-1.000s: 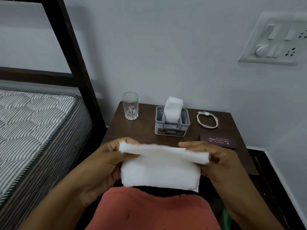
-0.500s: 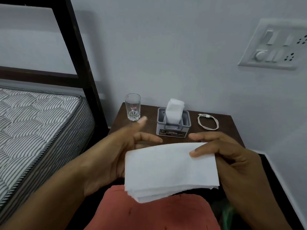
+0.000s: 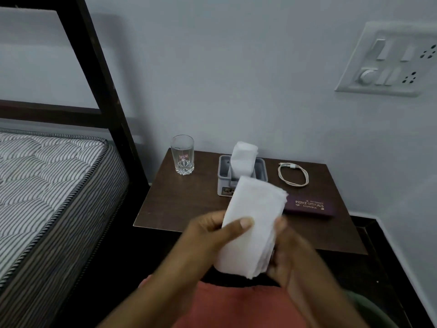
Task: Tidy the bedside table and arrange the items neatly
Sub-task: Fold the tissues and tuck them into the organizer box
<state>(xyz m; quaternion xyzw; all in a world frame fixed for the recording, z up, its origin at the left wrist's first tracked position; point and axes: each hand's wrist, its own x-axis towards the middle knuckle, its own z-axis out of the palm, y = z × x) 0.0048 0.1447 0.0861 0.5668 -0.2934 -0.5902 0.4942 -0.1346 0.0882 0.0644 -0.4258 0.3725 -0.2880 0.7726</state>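
Note:
I hold a folded stack of white tissues [image 3: 254, 218] upright in front of the dark wooden bedside table [image 3: 179, 202]. My left hand [image 3: 212, 235] grips its left side with the thumb across the front. My right hand [image 3: 287, 254] holds the right edge from behind. On the table stand a clear glass [image 3: 182, 154] at the back left, a grey tissue holder [image 3: 223, 171] with white tissues [image 3: 243, 159] sticking up, a coiled white cable [image 3: 293, 174], and a purple spectacle case [image 3: 309, 206] at the right.
A striped mattress [image 3: 47, 185] on a dark bed frame [image 3: 99, 91] lies to the left of the table. A white switch panel [image 3: 390, 60] is on the wall at the upper right. My orange-clad lap [image 3: 236, 306] is below the hands.
The tissue stack has been folded narrower and turned from lying flat and wide to standing upright. Both hands moved closer together around it, and the left hand now grips it.

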